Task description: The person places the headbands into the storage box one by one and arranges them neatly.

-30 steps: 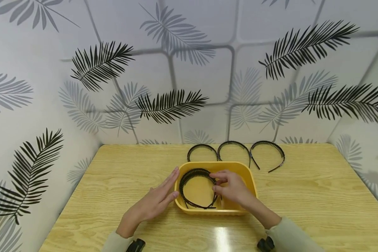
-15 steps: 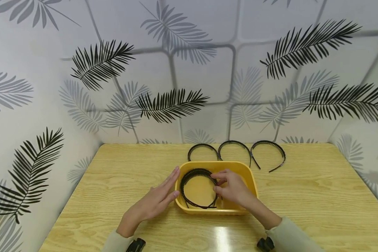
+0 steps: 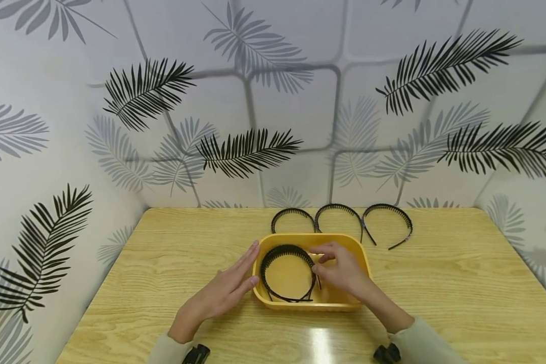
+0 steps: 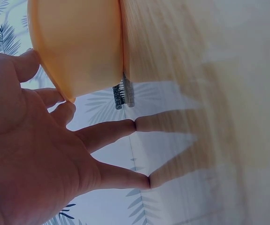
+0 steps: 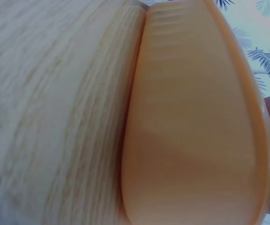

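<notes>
Several black toothed headbands (image 3: 285,249) lie stacked in the left part of a yellow plastic basin (image 3: 336,307). My right hand (image 3: 343,270) is inside the basin, at the right side of the stack. Its thumb tip is beside the bands; whether it touches them I cannot tell. The index finger is slightly apart from them, and nothing shows in its grasp. With fingers spread, my left hand (image 3: 223,290) rests against the basin's left side. In the left wrist view some of its fingers touch the basin wall (image 4: 78,47), while two fingertips touch the tabletop.
Behind the basin, three more black headbands lie in a row: the left one (image 3: 292,210), the middle one (image 3: 337,206) and the right one (image 3: 408,222). The wooden table (image 3: 459,283) meets a leaf-patterned wall (image 3: 296,116) at its far edge.
My right hand has shifted slightly to the right, and its fingers have come away from the headband stack's upper edge. The left hand and the basin stay in place.
</notes>
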